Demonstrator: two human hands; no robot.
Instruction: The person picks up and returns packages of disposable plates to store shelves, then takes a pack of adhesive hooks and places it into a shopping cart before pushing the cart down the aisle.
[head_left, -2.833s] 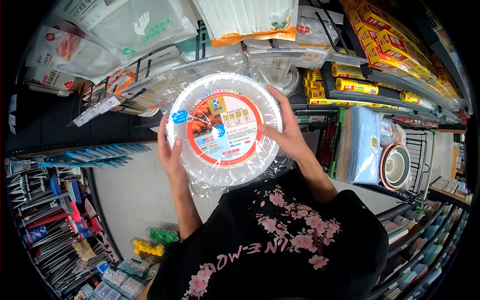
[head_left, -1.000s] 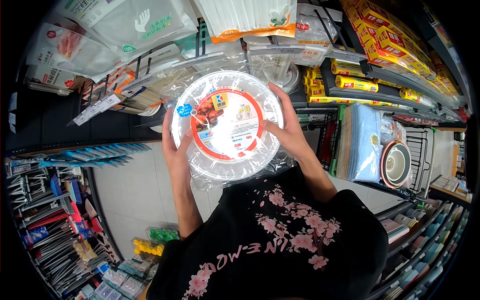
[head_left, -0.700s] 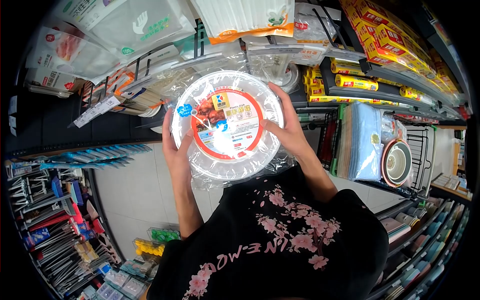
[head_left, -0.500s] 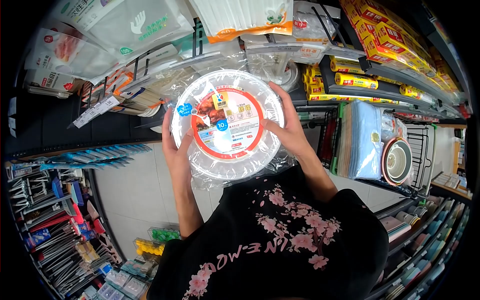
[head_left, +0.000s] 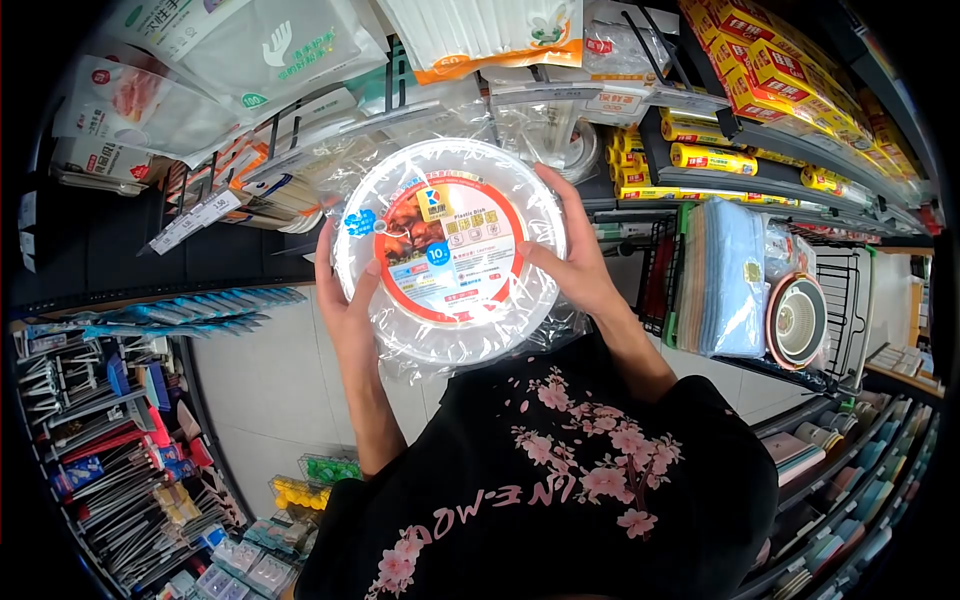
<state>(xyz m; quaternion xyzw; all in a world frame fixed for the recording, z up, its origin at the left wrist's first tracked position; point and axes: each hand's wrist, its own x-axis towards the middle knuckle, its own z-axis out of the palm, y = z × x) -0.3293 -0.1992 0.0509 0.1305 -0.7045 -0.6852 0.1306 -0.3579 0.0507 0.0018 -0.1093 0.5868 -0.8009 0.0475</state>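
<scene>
I'm at the inspection step: the wrapped plastic dish pack point(head_left: 430, 345) is up, label point(head_left: 470, 265) facing me, left of the cart point(head_left: 655, 290), with left hand point(head_left: 347, 310) and right hand point(head_left: 580, 268) clamped on opposite edges. I judge any shift calls for even grip on slick film. Since a second ago, glare has eased and the pack sits slightly farther from the cart.

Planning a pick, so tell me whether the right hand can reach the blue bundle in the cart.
Probably not as things stand: the right hand is holding the plate pack, though nothing seems to cover the blue bundle.
</scene>
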